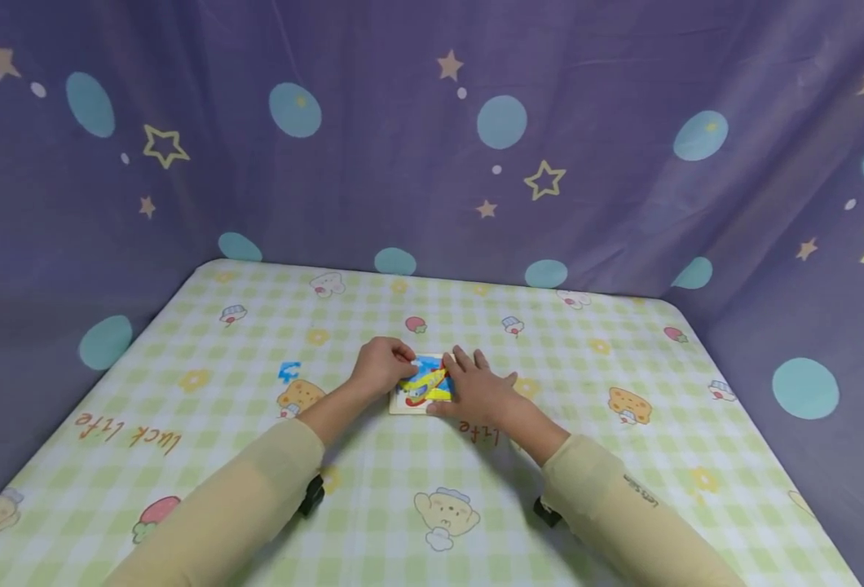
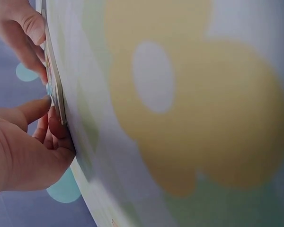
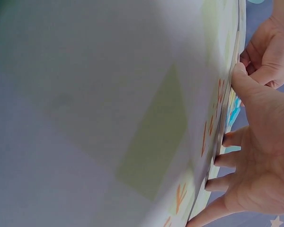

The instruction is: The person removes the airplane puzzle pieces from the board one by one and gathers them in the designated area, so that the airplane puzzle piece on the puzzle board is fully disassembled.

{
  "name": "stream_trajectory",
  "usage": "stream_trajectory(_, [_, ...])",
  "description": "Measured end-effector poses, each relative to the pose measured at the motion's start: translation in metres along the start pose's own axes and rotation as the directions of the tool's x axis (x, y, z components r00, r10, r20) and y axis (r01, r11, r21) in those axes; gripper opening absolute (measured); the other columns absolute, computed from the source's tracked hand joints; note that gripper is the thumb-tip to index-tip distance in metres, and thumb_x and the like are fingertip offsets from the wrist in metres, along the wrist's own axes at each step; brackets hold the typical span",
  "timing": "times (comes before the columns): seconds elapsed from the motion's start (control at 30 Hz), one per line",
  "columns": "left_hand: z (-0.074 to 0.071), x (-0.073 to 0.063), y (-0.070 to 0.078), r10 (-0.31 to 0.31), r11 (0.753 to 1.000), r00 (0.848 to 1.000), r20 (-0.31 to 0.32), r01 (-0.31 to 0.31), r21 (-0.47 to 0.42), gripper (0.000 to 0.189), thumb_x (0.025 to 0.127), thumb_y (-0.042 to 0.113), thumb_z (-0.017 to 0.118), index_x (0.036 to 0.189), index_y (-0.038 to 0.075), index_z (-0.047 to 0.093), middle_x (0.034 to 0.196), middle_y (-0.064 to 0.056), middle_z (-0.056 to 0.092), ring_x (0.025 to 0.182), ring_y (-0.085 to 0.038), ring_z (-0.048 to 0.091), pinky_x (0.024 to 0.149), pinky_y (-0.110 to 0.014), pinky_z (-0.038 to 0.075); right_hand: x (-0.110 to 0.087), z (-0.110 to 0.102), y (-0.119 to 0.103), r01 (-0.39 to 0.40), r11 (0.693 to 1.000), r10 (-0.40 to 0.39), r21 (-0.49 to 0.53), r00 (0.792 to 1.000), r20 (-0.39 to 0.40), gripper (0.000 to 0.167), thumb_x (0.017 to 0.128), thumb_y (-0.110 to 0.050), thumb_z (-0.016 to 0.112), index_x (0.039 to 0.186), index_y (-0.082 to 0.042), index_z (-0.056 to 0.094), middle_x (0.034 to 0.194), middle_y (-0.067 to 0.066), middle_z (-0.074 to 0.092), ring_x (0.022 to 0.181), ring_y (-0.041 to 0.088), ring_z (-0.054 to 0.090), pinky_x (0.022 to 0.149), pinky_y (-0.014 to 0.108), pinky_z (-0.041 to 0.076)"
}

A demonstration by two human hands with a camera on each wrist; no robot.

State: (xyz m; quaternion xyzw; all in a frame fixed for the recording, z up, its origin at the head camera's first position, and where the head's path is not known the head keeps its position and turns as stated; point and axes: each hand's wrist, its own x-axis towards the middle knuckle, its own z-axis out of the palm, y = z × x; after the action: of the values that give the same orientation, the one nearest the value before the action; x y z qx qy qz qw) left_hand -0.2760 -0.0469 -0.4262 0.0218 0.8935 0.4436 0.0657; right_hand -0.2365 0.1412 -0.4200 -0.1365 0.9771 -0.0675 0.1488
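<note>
Pale-rimmed jigsaw (image 1: 426, 386), blue, yellow, red, 1 loose blue piece (image 1: 286, 372)

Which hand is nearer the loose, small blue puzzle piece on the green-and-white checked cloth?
Left. The left hand is right of the blue piece, at the square multicoloured puzzle board's left side; the right hand is farther off, on the board's right side.

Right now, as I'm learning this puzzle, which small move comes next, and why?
Probably a gentle press with the left hand: its curled fingers are at the puzzle's left side, while the right hand, spread at its right side, could steady it. The loose blue piece, apart on the tablecloth, can likely wait.
</note>
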Motion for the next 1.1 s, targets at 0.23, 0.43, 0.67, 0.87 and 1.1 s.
stream_trajectory(0.23, [-0.0021, -0.0026, 0.0003, -0.012, 0.998, 1.0, 0.006, 0.013, -0.061, 0.012, 0.086, 0.005, 0.079, 0.096, 0.001, 0.073, 0.084, -0.007, 0.067, 0.077, -0.018, 0.062, 0.07, -0.027, 0.053, 0.0008, 0.0008, -0.0011, 0.005, 1.0, -0.005, 0.004, 1.0, -0.001, 0.098, 0.09, -0.071, 0.058, 0.163, -0.018, 0.019, 0.169, 0.006, 0.011, 0.152, 0.041, 0.01, 0.095, 0.086, 0.023])
stream_trajectory(0.43, [-0.0014, -0.0017, -0.0002, -0.025, 0.995, 0.999, 0.022, 0.027, -0.096, 0.015, 0.085, 0.005, 0.079, 0.098, 0.001, 0.074, 0.085, -0.007, 0.067, 0.078, -0.017, 0.062, 0.068, -0.025, 0.053, 0.002, 0.0025, 0.0, -0.003, 1.0, 0.003, -0.001, 1.0, 0.015, 0.098, 0.09, -0.071, 0.057, 0.163, -0.018, 0.017, 0.169, 0.006, 0.009, 0.152, 0.04, 0.008, 0.095, 0.086, 0.022])
stream_trajectory(0.67, [-0.0021, 0.0, -0.0009, -0.011, 0.995, 1.0, 0.026, 0.013, -0.095, 0.016, 0.086, 0.005, 0.078, 0.102, 0.002, 0.075, 0.087, -0.006, 0.069, 0.081, -0.017, 0.063, 0.072, -0.027, 0.053, 0.0023, 0.0, 0.0003, 0.002, 1.0, -0.002, -0.01, 1.0, 0.013, 0.098, 0.09, -0.071, 0.056, 0.163, -0.018, 0.017, 0.169, 0.006, 0.009, 0.152, 0.04, 0.008, 0.096, 0.086, 0.022])
stream_trajectory(0.87, [-0.0034, -0.0018, 0.0005, -0.019, 0.996, 1.0, 0.014, 0.02, -0.085, 0.012, 0.087, 0.007, 0.079, 0.098, 0.004, 0.077, 0.088, -0.006, 0.072, 0.084, -0.019, 0.065, 0.079, -0.031, 0.054, 0.0022, -0.0007, 0.0011, 0.009, 1.0, -0.009, 0.0, 1.0, 0.013, 0.098, 0.091, -0.071, 0.057, 0.163, -0.018, 0.017, 0.169, 0.006, 0.009, 0.152, 0.04, 0.008, 0.095, 0.086, 0.021])
stream_trajectory(1.1, [-0.0041, -0.0018, 0.0, -0.029, 0.996, 1.0, 0.004, 0.029, -0.087, 0.009, 0.088, 0.008, 0.078, 0.096, 0.005, 0.078, 0.088, -0.005, 0.071, 0.086, -0.019, 0.065, 0.078, -0.031, 0.054, 0.0012, -0.0009, 0.001, 0.015, 1.0, -0.015, 0.005, 1.0, 0.013, 0.098, 0.091, -0.07, 0.057, 0.163, -0.017, 0.017, 0.169, 0.007, 0.009, 0.152, 0.041, 0.009, 0.095, 0.086, 0.021])
